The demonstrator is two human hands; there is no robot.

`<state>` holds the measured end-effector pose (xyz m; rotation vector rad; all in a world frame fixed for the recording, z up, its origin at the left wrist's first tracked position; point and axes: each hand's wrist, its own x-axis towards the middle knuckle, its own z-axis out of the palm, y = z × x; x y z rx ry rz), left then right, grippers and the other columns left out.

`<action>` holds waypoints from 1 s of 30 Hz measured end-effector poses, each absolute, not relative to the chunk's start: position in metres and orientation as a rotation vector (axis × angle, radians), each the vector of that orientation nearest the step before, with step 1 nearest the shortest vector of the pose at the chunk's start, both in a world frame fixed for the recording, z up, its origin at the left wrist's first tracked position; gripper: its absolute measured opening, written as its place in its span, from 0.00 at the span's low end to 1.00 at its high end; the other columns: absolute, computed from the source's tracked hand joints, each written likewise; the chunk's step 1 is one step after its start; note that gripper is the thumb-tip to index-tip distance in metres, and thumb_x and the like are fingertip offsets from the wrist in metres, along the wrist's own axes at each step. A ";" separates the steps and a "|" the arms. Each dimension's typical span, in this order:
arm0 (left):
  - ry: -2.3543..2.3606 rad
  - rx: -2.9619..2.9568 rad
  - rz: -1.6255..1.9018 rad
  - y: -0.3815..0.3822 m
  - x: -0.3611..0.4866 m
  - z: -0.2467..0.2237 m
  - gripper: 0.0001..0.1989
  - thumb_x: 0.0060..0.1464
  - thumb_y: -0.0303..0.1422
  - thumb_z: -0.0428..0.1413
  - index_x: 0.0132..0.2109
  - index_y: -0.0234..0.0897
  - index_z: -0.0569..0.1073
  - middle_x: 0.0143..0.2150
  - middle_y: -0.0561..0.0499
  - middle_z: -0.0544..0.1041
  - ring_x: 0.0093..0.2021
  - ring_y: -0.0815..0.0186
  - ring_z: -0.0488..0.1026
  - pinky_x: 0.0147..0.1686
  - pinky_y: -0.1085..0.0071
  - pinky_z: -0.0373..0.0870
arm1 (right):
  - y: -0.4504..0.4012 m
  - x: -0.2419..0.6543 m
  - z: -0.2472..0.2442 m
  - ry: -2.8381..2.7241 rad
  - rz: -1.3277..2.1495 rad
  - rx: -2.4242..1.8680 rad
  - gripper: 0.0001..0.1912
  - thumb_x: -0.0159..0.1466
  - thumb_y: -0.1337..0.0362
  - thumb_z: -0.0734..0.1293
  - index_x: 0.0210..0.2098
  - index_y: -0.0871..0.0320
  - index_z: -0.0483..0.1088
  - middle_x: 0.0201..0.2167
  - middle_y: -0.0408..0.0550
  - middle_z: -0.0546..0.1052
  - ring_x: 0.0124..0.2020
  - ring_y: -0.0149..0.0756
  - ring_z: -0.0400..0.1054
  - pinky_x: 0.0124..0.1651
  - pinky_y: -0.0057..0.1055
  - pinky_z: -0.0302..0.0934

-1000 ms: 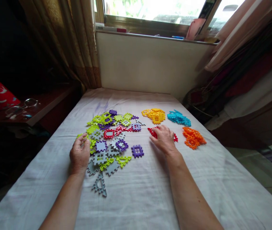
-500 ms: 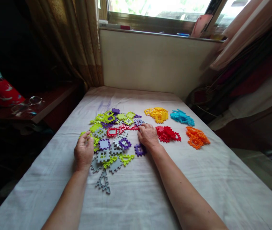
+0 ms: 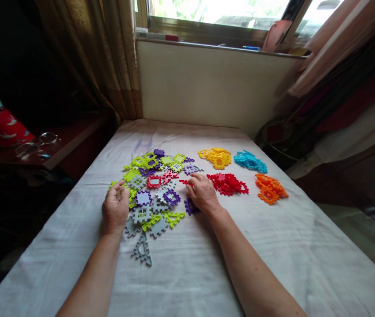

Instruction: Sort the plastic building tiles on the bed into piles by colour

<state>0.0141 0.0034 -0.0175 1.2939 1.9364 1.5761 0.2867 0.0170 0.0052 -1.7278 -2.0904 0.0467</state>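
My right hand (image 3: pixel 201 192) is closed on a thin red interlocking building piece (image 3: pixel 183 182), whose end sticks out left of the fingertips. Under that hand a purple frame piece (image 3: pixel 190 206) is partly covered. Against the left edge of the mixed pile, my left hand (image 3: pixel 116 208) rests beside lime green pieces (image 3: pixel 131 193), fingers loosely bent and apart, with no piece visible in it. The pile holds grey window pieces (image 3: pixel 142 214), purple squares (image 3: pixel 143 198) and a red frame piece (image 3: pixel 154 181). Nearest me lies a grey triangle piece (image 3: pixel 142 251).
Sorted heaps lie to the right: red pieces (image 3: pixel 229 184), yellow pieces (image 3: pixel 218 157), blue pieces (image 3: pixel 250 161) and orange pieces (image 3: pixel 270 189). A pale sheet (image 3: pixel 181 273) covers the surface. Eyeglasses (image 3: pixel 47 138) sit on a dark side table at the left.
My right hand has shifted slightly left and toward me; the thin red piece has come away from the other red pieces in the pile. My left hand has stayed put.
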 end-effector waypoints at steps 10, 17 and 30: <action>1.982 1.338 1.571 0.004 0.012 -0.021 0.19 0.51 0.40 0.54 0.48 0.38 0.76 0.42 0.47 0.81 0.43 0.62 0.78 0.43 0.68 0.75 | 0.011 0.401 0.034 -1.367 -0.048 -2.340 0.15 0.64 0.59 0.62 0.41 0.57 0.78 0.47 0.56 0.77 0.49 0.48 0.69 0.50 0.40 0.62; 1.944 1.318 1.585 0.008 0.009 -0.027 0.21 0.50 0.42 0.54 0.49 0.37 0.76 0.44 0.46 0.81 0.44 0.62 0.78 0.45 0.67 0.74 | 0.006 0.410 0.028 -1.289 0.081 -2.549 0.16 0.64 0.57 0.63 0.43 0.55 0.79 0.46 0.56 0.78 0.48 0.50 0.70 0.47 0.41 0.62; 1.938 1.330 1.581 0.006 0.011 -0.025 0.19 0.51 0.40 0.54 0.49 0.38 0.76 0.45 0.46 0.81 0.44 0.62 0.78 0.45 0.67 0.75 | 0.021 0.287 0.030 -2.062 0.155 -1.803 0.14 0.67 0.63 0.62 0.48 0.54 0.75 0.49 0.50 0.78 0.51 0.40 0.68 0.55 0.35 0.58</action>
